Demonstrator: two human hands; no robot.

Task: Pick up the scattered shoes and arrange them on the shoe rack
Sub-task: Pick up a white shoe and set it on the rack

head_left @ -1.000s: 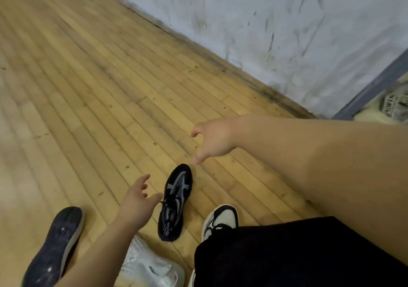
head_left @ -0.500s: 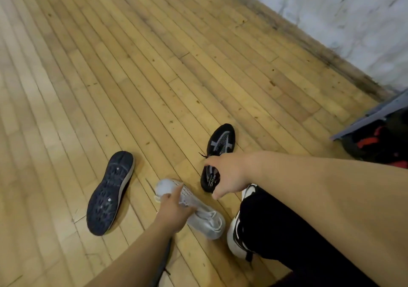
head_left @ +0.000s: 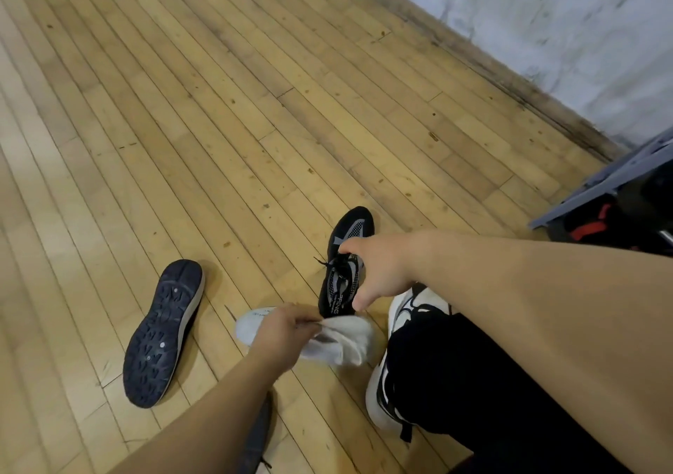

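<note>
A white shoe [head_left: 338, 342] lies on the wooden floor at the lower middle, and my left hand [head_left: 282, 335] pinches its collar. Just behind it lies a black shoe [head_left: 344, 262] with grey mesh and laces. My right hand [head_left: 378, 269] curls over the black shoe's middle, fingers touching its laces and side. Another dark shoe [head_left: 164, 331] lies sole-up to the left, apart from both hands. The corner of the grey shoe rack [head_left: 597, 185] shows at the right edge, with dark and red things under it.
My own foot in a white and black sneaker [head_left: 400, 346] and black trouser leg [head_left: 491, 393] sit at the lower right. A dark shoe tip [head_left: 258, 437] shows under my left forearm. A scuffed white wall [head_left: 546, 29] runs along the far right.
Both hands came down from the air onto the shoes. My left hand closed on the white shoe's collar, and my right hand settled over the black shoe.
</note>
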